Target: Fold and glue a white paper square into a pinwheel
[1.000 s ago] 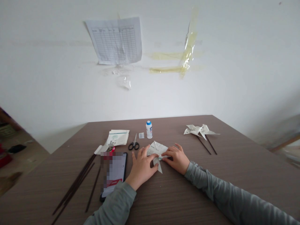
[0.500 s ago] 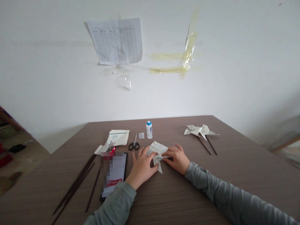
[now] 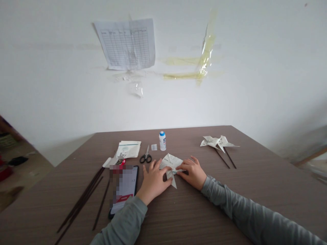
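A partly folded paper pinwheel (image 3: 170, 160) of printed paper lies on the table between my hands, one pointed blade toward me. My left hand (image 3: 156, 178) grips its left side, the thumb and forefinger curled near the centre. From the right, my right hand (image 3: 192, 173) pinches the paper close to the middle. The fingers partly cover the folds. Behind the paper stand a white glue bottle (image 3: 162, 141) with a blue cap and a small clear square piece (image 3: 154, 147). Black-handled scissors (image 3: 145, 156) lie just beyond my left hand.
A phone (image 3: 125, 190) lies left of my left forearm. Dark thin sticks (image 3: 81, 200) spread over the left side of the table, near a red packet (image 3: 120, 163) and stacked paper sheets (image 3: 129, 149). Two pinwheels on sticks (image 3: 217, 143) rest at the back right. The wall (image 3: 178, 105) stands behind.
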`<action>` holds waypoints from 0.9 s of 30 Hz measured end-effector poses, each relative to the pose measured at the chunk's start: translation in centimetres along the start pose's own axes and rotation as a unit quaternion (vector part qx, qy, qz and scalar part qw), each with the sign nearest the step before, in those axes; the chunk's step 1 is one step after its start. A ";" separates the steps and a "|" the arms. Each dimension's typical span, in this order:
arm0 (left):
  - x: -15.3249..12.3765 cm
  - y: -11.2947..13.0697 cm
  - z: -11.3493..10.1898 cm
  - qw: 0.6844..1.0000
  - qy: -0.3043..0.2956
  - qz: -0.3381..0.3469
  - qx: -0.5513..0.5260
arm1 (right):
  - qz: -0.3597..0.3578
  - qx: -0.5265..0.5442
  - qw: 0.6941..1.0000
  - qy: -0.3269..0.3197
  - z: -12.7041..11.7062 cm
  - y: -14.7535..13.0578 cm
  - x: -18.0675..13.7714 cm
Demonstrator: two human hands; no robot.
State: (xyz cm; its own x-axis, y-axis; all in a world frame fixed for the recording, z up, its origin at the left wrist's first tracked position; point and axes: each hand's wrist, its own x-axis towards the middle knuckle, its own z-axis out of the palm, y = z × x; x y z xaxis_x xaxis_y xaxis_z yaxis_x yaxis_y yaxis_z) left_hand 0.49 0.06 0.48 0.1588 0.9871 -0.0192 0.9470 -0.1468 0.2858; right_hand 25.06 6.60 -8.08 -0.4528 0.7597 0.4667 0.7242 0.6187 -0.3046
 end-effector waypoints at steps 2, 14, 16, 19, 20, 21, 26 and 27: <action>0.1 -0.1 0.1 1.000 0.003 -0.002 0.000 | 0.006 0.001 1.000 0.000 -0.1 -0.1 0.0; 0.3 -0.6 0.3 1.000 0.024 -0.008 -0.004 | 0.042 0.017 0.999 -0.030 -0.8 -0.7 0.1; 0.3 -0.6 0.3 1.000 0.016 -0.011 -0.003 | 0.034 0.015 0.999 -0.024 -0.6 -0.5 0.1; 0.2 -0.6 0.1 1.000 0.006 -0.011 -0.001 | 0.018 0.014 1.000 -0.014 -0.5 -0.3 0.0; 0.2 -0.5 0.0 1.000 0.004 -0.010 0.000 | 0.015 0.015 1.000 -0.012 -0.5 -0.3 0.0; 0.2 -0.5 -0.1 1.000 0.002 -0.010 0.001 | 0.014 0.015 1.000 -0.011 -0.5 -0.3 0.0; 0.2 0.0 -0.4 1.000 -0.008 -0.016 0.002 | 0.030 0.016 0.999 -0.018 -0.9 -0.7 0.1; 0.2 0.0 -0.4 1.000 -0.007 -0.017 0.001 | 0.031 0.016 0.999 -0.018 -0.9 -0.7 0.1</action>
State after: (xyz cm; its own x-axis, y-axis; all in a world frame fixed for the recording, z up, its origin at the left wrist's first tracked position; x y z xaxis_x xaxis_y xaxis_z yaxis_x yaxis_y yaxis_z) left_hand 0.46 0.31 0.83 0.1308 0.9905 -0.0430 0.9524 -0.1135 0.2828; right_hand 24.99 6.04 -7.04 -0.4268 0.8034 0.4152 0.7345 0.5758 -0.3591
